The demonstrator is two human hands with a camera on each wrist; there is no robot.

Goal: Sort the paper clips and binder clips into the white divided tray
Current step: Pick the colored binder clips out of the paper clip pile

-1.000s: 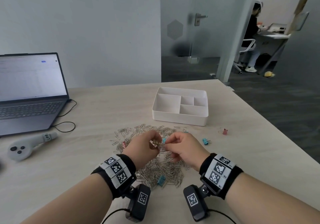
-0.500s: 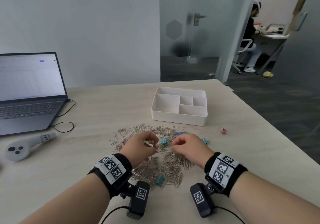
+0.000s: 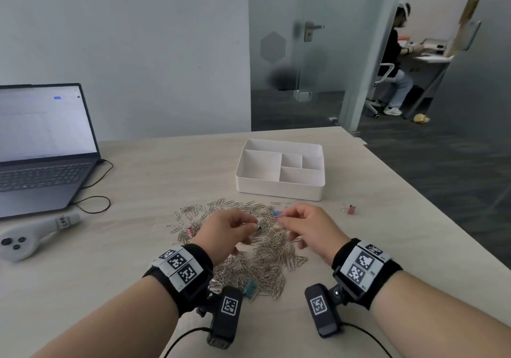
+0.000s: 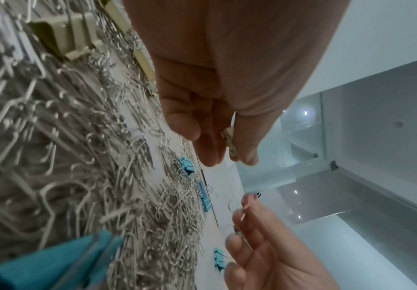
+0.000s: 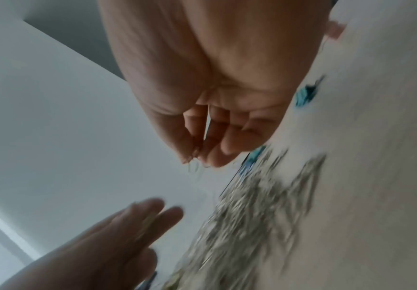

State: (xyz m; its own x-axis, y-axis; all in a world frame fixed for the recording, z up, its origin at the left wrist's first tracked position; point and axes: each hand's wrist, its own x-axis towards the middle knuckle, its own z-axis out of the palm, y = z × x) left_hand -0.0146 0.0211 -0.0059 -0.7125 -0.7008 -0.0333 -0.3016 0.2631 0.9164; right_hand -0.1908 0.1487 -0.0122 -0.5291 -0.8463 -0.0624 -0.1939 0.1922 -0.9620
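Note:
A heap of silver paper clips lies on the table, with blue binder clips mixed in and a pink binder clip apart to the right. The white divided tray stands just beyond the heap; its compartments look empty. My left hand hovers over the heap and pinches a small beige binder clip between thumb and fingers. My right hand, a little to its right, pinches a thin paper clip at its fingertips. The right wrist view is blurred.
An open laptop sits at the far left with a black cable looping beside it. A white handheld controller lies at the left. The table's edge runs diagonally along the right. A person sits at a desk in the far room.
A second ago both hands met at one clip over the heap. They have since drawn apart, the left keeping the beige binder clip and the right coming away with a paper clip.

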